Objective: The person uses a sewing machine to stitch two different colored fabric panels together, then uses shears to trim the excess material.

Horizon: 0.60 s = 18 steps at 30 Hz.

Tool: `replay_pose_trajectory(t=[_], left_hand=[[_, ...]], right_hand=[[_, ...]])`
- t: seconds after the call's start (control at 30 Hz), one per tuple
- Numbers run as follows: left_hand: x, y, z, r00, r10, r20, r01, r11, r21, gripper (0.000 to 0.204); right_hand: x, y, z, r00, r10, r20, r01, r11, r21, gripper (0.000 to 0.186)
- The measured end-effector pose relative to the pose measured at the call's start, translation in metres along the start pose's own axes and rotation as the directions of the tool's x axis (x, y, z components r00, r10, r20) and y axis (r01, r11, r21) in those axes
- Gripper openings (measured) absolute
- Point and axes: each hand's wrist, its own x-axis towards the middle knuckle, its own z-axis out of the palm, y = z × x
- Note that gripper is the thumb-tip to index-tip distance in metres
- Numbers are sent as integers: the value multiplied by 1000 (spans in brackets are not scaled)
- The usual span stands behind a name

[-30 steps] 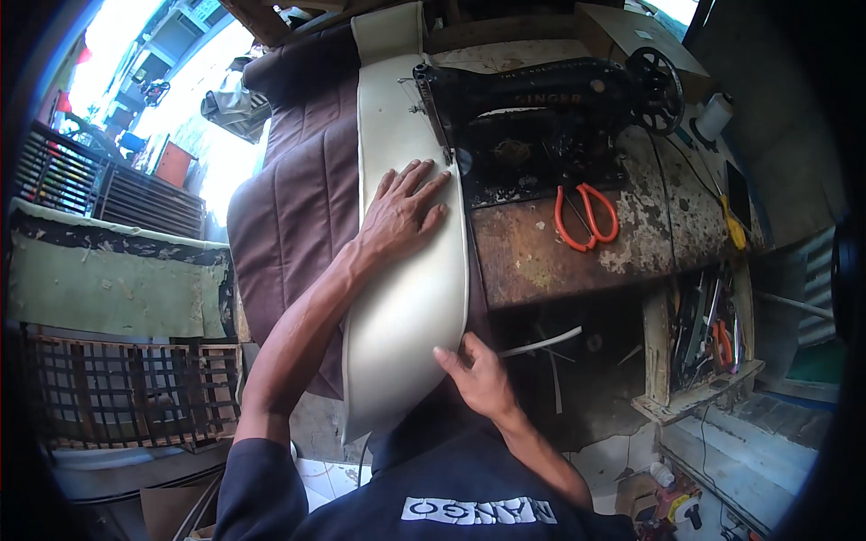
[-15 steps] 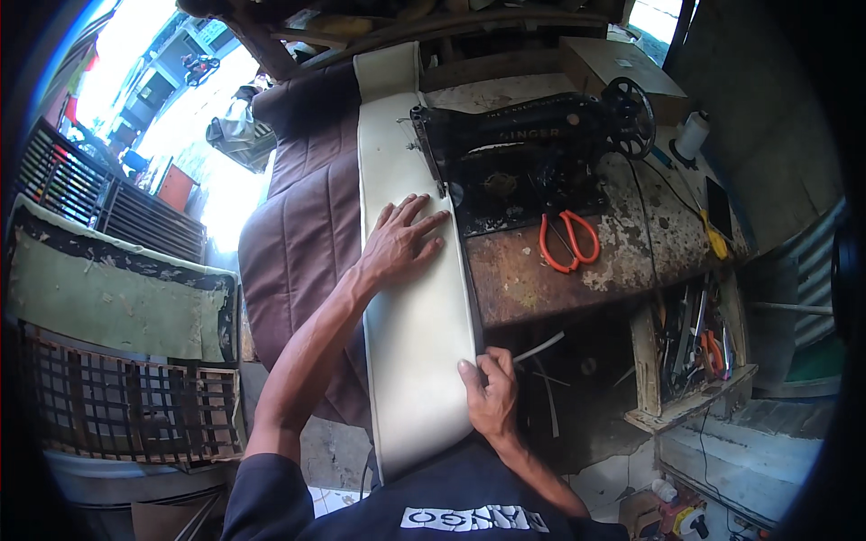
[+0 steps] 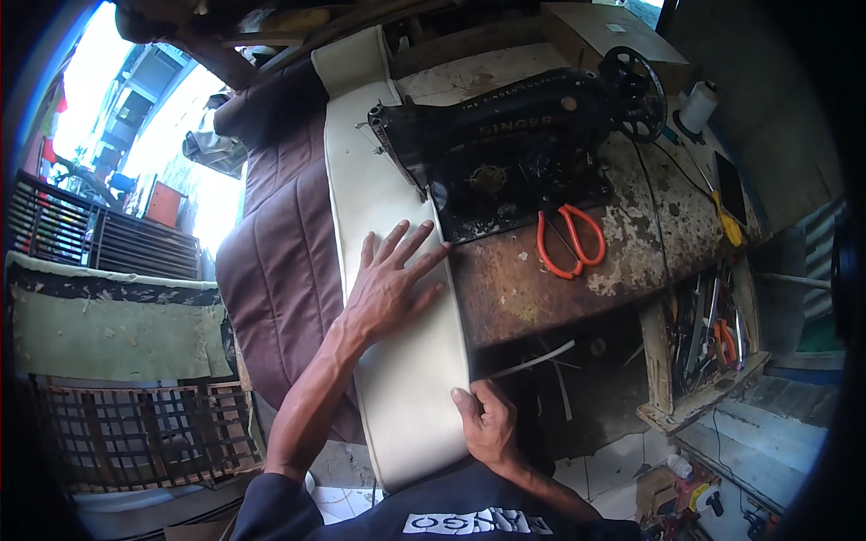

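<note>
My left hand [image 3: 388, 288] lies with fingers spread on a long cream padded strip [image 3: 406, 415] with a piped edge, just below the needle area of an old black sewing machine [image 3: 487, 171]. My right hand [image 3: 487, 419] grips the strip's right edge lower down, fingers curled and thumb on top. Brown quilted fabric [image 3: 271, 298] is spread under and left of the strip. Red-handled scissors [image 3: 597, 236] rest beside the machine's base, right of my hands.
The worn wooden table [image 3: 514, 311] also holds a thread cone [image 3: 697, 110], a yellow screwdriver [image 3: 732, 233] and a cardboard box [image 3: 613, 36]. A wooden tool rack [image 3: 722, 352] hangs at lower right. A green padded panel [image 3: 117, 329] and a strap frame [image 3: 144, 424] stand at left.
My left hand has moved down the strip, away from the needle, with fingers spreading. My right hand is lower in view and its fingers have curled tighter on the edge. The view has shifted slightly.
</note>
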Motion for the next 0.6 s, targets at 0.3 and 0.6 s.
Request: replay_pose_trajectory(t=[0.3,0.6], left_hand=[[-4,-6,12,997,72,-32,-73,996,-44,48],[-7,-11,14,992,83,-94,-94,988,-126,42]], right_hand=[[-10,11,-2,986,125,107,-125,992,-7,23],[-3,19,-10,963,158,219,-161,987,-4,27]])
